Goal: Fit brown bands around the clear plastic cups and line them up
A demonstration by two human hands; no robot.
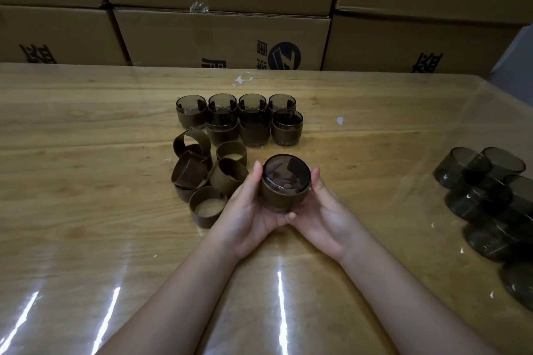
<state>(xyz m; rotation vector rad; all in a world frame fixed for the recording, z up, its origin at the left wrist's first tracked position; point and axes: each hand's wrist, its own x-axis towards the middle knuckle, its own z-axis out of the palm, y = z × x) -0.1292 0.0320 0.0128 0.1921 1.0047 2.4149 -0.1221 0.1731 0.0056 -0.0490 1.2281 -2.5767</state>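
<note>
Gripping the cup [284,173] from nine and three o'clock, your left hand [251,210] and right hand [321,210] are seating its brown band [284,197] evenly.

Cup pile [484,199] — partly off right edge

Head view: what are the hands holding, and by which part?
Both the left hand and right hand hold one tilted banded cup, by opposite sides of its brown band.
</note>
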